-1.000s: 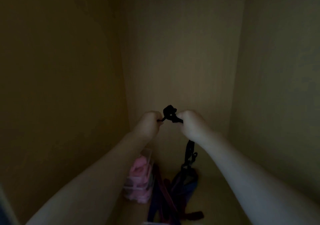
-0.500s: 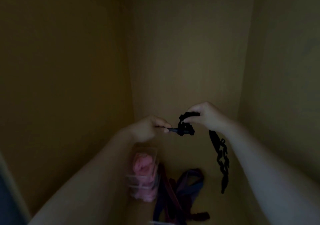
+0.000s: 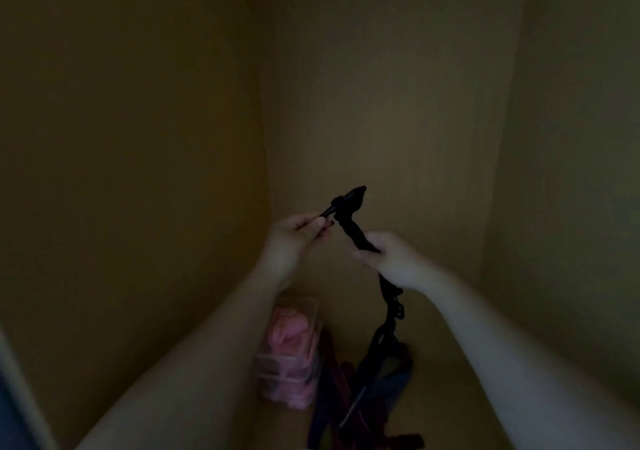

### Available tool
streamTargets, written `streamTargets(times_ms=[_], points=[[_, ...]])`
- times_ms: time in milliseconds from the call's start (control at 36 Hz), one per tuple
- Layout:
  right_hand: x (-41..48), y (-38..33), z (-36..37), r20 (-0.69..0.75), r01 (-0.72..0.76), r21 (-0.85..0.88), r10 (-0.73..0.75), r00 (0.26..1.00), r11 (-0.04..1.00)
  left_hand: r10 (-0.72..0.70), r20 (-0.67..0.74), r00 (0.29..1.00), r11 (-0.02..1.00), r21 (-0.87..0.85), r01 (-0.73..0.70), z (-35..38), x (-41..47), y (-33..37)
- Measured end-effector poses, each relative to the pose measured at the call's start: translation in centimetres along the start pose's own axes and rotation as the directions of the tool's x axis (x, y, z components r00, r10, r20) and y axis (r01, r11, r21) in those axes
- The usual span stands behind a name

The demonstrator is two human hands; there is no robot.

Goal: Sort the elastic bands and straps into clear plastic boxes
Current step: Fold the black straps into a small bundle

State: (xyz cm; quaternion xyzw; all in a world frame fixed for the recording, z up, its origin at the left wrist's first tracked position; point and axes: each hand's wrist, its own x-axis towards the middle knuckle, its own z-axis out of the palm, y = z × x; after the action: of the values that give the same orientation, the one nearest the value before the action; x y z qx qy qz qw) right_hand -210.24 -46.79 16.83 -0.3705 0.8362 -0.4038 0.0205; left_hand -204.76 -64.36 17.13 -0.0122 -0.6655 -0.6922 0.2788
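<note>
Since half a second ago your right grip (image 3: 398,259) has come lower and your left grip (image 3: 294,238) has come a little higher, so the bunched end of the black strap (image 3: 349,224) now stands above both hands and no longer between them. The left grip pinches a thin end of this strap between thumb and fingers. The right grip has its fingers curled round the strap lower down, so both are closed on it. The strap is in the air and runs at a slant from the bunched end down into the right grip. Its loose tail, which before hung out to the right, now falls straight below that hand, toward the pile of straps (image 3: 384,380). This pile is dark, blue and reddish, and lies on the shelf floor (image 3: 450,397). Just left of the pile stands a clear plastic box (image 3: 294,352) with pink bands inside, close to the left wall (image 3: 138,207). The light is dim and the picture is blurred, so finer details of the strap cannot be told.
</note>
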Motion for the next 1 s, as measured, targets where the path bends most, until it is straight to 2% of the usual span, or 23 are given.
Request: streamTargets(times_ms=[56,139,222,278,361,417,500,694,806,944,1000], points=[[-0.1,-0.1,0.3,0.056,-0.025,-0.046,0.027,0.998,0.999,0.065,-0.042,0.997,0.988,0.144,-0.058,-0.1,0.4,-0.2],[-0.3,-0.3,0.6,0.105,-0.044,-0.145,0.059,0.993,0.989,0.160,0.008,0.987,0.906,0.395,-0.150,-0.2,0.7,-0.5],[-0.7,-0.5,0.5,0.095,-0.043,-0.276,0.072,0.993,0.960,0.208,0.087,0.974,0.822,0.523,-0.223,-0.2,0.7,-0.8],[-0.8,-0.4,0.2,0.055,-0.002,-0.356,0.023,0.998,0.935,0.218,0.181,0.959,0.738,0.612,-0.283,-0.3,0.5,-1.0],[-1.0,-0.7,-0.7,0.004,0.054,-0.407,-0.058,0.998,0.912,0.184,0.310,0.933,0.622,0.698,-0.355,-0.7,0.3,-1.3],[-0.8,-0.7,-1.5,0.001,0.076,-0.444,-0.084,0.996,0.893,0.155,0.377,0.913,0.586,0.709,-0.392,-1.1,0.1,-1.7],[-0.8,-0.5,-2.3,0.028,0.115,-0.444,-0.114,0.993,0.889,0.065,0.452,0.890,0.605,0.691,-0.395,-1.3,-0.6,-2.0],[-0.7,0.2,-2.7,0.047,0.135,-0.307,-0.126,0.991,0.942,-0.075,0.519,0.851,0.755,0.587,-0.291,-1.6,-2.1,-2.3],[-0.1,1.1,-2.3,0.005,0.092,-0.201,-0.093,0.996,0.975,-0.063,0.488,0.871,0.857,0.474,-0.204,-1.3,-2.7,-1.9],[0.9,1.4,-1.3,-0.063,0.040,0.071,-0.036,0.997,0.997,-0.026,0.417,0.909,0.936,0.329,-0.125,-1.0,-2.5,-1.6],[1.1,1.4,-0.8,-0.083,0.033,0.057,-0.028,0.996,0.998,-0.023,0.401,0.916,0.952,0.289,-0.103,-1.0,-2.3,-1.6]])
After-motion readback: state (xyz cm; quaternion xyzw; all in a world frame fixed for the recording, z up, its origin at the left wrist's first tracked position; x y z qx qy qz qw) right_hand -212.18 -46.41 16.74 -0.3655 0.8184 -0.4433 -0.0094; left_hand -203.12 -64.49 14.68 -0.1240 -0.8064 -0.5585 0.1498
